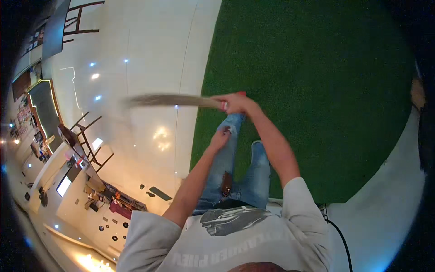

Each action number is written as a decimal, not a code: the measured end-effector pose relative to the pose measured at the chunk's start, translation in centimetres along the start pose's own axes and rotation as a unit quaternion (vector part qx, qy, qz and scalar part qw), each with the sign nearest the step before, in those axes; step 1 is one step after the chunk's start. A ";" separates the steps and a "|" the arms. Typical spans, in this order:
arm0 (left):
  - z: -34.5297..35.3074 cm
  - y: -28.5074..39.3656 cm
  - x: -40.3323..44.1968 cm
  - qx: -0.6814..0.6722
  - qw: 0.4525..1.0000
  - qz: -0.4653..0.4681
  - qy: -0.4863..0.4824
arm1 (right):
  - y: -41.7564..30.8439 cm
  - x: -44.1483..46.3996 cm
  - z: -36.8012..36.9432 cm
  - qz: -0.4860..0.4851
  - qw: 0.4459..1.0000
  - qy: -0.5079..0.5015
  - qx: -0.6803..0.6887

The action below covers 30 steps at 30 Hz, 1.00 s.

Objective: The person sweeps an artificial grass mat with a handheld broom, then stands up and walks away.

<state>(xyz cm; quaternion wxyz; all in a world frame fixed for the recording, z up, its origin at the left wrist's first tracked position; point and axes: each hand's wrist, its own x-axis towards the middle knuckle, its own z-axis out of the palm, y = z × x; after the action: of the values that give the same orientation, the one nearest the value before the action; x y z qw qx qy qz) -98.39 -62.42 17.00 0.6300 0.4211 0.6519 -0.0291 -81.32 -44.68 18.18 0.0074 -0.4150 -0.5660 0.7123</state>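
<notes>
On green turf [317,81], beside a pale, glossy floor [149,45], stands in blue jeans [260,174]. Nearest, wears a light T-shirt [294,235] with a dark print and faint lettering, upside down from here and too creased and pale to read safely. Holds the hands apart: left hand [220,137] near one jeans leg, with nothing visible in its grasp and no telling how far closed; right hand [234,103] clamped around the red-ended handle of a long tan implement [172,100]. Grips near one end, probably for reach and leverage, with the length pointing left, past the turf edge and over the pale floor. Blurs towards the far tip, too much to identify. Farther off, shows dark wooden chairs [83,131], a bright screen [64,186] and round black discs [101,228] on a wall, without any legible brand or label.
</notes>
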 end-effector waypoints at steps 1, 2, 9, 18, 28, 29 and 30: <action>0.5 0.5 -0.4 -0.038 0.999 0.005 0.000 | -1.4 0.1 0.9 -0.021 0.999 -0.008 -0.049; 1.1 0.6 -0.6 -0.023 1.000 0.009 -0.002 | -1.9 -1.0 1.7 -0.039 0.994 -0.016 -0.098; 3.6 -0.4 -2.1 0.082 0.994 0.064 -0.018 | 10.7 -15.8 8.7 0.047 0.908 0.392 0.138; 10.3 -2.8 -4.0 0.283 0.935 0.210 0.032 | 43.0 -29.5 6.4 0.267 0.643 0.685 0.217; 20.2 -5.6 -11.2 0.357 0.927 0.118 -0.003 | 24.8 -28.8 3.5 0.085 0.974 0.209 -0.006; 20.9 -5.2 -11.1 0.345 0.936 0.014 -0.061 | 23.5 -30.9 4.9 0.012 0.976 0.216 -0.007; 21.2 -4.7 -11.9 0.250 0.965 -0.006 -0.075 | 23.4 -32.1 7.4 0.014 0.972 0.234 0.031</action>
<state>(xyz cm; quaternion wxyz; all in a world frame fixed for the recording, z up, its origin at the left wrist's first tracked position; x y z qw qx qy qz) -86.01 -83.64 20.39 0.5515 0.5579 0.5776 -0.2258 -54.04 -74.41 18.00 0.1421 -0.5775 -0.5207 0.6125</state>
